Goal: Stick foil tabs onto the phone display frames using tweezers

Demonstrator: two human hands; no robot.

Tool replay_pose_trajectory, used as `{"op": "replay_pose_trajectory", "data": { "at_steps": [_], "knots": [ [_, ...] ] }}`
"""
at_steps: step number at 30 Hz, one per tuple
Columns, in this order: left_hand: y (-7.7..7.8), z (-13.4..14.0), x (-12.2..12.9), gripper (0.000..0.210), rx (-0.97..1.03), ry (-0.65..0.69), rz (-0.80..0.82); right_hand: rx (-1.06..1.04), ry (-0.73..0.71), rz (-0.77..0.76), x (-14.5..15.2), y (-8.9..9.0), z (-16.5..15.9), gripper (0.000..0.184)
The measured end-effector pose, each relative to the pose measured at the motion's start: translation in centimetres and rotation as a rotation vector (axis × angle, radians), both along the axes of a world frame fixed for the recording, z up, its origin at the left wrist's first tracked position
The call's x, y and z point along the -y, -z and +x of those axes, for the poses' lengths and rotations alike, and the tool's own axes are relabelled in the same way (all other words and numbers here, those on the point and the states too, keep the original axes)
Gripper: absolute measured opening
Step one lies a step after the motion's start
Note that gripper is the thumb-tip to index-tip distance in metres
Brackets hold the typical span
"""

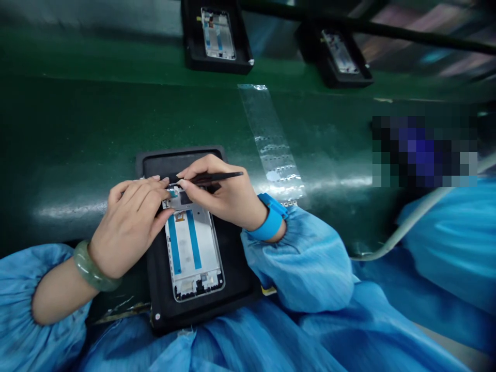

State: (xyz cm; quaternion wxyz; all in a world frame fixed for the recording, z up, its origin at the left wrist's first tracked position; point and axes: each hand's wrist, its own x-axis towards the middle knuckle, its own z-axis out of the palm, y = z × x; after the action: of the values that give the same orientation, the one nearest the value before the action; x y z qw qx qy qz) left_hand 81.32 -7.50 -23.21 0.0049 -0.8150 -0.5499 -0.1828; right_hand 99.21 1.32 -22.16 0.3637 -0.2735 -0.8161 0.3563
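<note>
A phone frame (194, 248) lies face up in a black tray (236, 279) that sits at the near edge of the green surface (77, 129), partly overhanging the person's lap. The frame is white with two blue strips running along its length and a silver rim around it.

The left hand (129, 222) rests on the upper left corner of the frame. Its fingers (155, 183) lie close together, curled over the top edge of the frame, with the thumb pressing against the frame's left side. A pale green bangle (89, 266) circles that wrist.

The right hand (225, 194) sits just beyond the top of the frame, over the far part of the tray. Its thumb and forefinger pinch a pair of black tweezers (217, 177) near the tip, and the tip meets the frame's top edge right beside the left fingertips. The rest of the tweezers points away to the right, above the knuckles. A blue wrist strap (269, 217) wraps this wrist, and both arms wear blue sleeves (310, 258).

A clear plastic strip (271, 144) lies flat on the surface just right of the tray, running toward the far edge. Two more black trays (215, 36) (341, 57) with similar frames sit at the far edge, well apart from the hands. A pale cable (406, 227) curves across the right side.
</note>
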Motion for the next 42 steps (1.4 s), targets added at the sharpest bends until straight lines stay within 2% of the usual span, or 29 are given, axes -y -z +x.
{"op": "replay_pose_trajectory", "data": {
  "at_steps": [6, 16, 28, 33, 38, 40, 42],
  "knots": [
    [-0.1, 0.0, 0.0, 0.019, 0.014, 0.014, -0.010, -0.034, 0.100, 0.007, 0.2, 0.6, 0.5, 0.009],
    [0.1, -0.2, 0.0, 0.021, 0.007, 0.018, -0.010, -0.012, 0.080, 0.077, 0.2, 0.8, 0.4, 0.008],
    [0.1, 0.0, 0.0, 0.022, 0.022, 0.018, 0.018, -0.050, -0.054, 0.116, 0.1, 1.2, 0.5, 0.007],
    [0.1, 0.0, 0.0, 0.023, 0.023, 0.015, 0.015, -0.034, -0.162, 0.265, 0.3, 1.0, 0.8, 0.002],
    [0.0, 0.0, 0.0, 0.019, 0.054, 0.014, -0.001, 0.148, -0.268, 0.489, 0.5, 0.5, 1.8, 0.013],
    [0.0, 0.0, 0.0, 0.018, 0.058, 0.014, -0.010, 0.134, -0.269, 0.474, 0.5, 0.4, 1.9, 0.014],
    [0.0, 0.0, 0.0, 0.018, 0.053, 0.012, -0.015, 0.029, -0.226, 0.363, 0.4, 0.6, 1.7, 0.011]
  ]
}}
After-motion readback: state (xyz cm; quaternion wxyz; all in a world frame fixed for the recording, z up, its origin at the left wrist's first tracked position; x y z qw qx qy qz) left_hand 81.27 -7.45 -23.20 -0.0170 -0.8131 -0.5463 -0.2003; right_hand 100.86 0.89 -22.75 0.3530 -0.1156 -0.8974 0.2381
